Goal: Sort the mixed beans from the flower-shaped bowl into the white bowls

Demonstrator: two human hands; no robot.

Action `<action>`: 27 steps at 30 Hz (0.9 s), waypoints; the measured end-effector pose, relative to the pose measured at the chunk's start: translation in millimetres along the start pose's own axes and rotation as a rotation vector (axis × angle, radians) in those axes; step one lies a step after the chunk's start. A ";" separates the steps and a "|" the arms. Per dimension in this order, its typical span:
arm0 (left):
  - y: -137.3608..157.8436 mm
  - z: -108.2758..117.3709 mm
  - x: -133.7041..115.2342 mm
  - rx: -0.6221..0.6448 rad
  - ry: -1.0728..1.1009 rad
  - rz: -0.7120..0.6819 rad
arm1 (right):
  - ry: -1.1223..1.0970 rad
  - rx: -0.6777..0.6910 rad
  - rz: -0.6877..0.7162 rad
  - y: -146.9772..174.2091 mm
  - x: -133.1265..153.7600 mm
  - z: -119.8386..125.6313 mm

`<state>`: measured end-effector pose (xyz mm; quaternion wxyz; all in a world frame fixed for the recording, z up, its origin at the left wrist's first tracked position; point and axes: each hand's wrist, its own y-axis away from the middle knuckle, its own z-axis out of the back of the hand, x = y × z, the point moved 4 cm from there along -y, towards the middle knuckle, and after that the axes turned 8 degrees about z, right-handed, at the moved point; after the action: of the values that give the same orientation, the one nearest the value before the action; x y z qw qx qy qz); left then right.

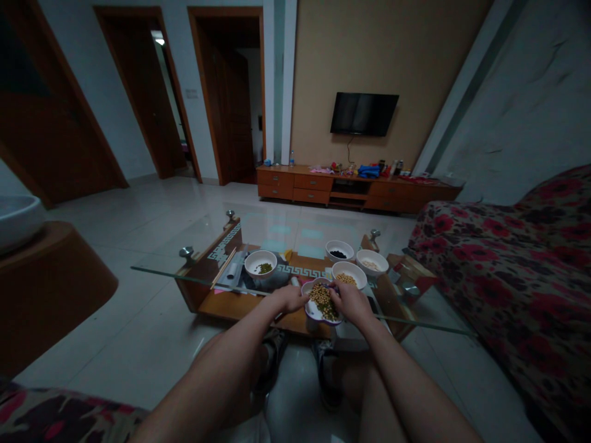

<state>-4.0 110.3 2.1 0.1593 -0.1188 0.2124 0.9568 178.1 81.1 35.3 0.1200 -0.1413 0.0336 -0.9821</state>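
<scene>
A white bowl [313, 312] with a scalloped purple rim holds yellow soybeans and green beans mixed together. It is at the front edge of the glass table [295, 249], tilted towards me. My left hand [292, 298] grips its left rim. Closed around the right side of the rim is my right hand [349, 300]; a small dark purple piece shows by its fingers, too unclear to name. Just behind stands a bowl of soybeans [349, 267]. Farther back are a bowl of black beans [340, 244] and a bowl of pale pieces [372, 270]. A bowl of green beans [255, 259] stands to the left.
Chopsticks [223, 268] lie at the table's left. Under the glass is a wooden shelf [217, 306] with papers on it. A flowered sofa [503, 264] stands at the right, a brown stool [60, 289] with a white basin [18, 215] at the left. My legs are beneath my arms.
</scene>
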 end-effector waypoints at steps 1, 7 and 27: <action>0.3 0.2 -0.5 0.000 0.004 -0.006 | -0.007 -0.011 -0.001 1.1 0.6 2.3; 4.7 3.6 -2.7 0.007 -0.021 0.024 | 0.065 -0.144 -0.159 9.1 -3.8 24.3; 0.5 1.0 -0.4 0.000 -0.013 0.028 | 0.000 -0.074 -0.069 2.8 -6.5 10.5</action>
<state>-3.9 110.2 3.3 0.1473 -0.1094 0.2131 0.9596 187.8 79.7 43.3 0.0808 -0.1469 0.0651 -0.9837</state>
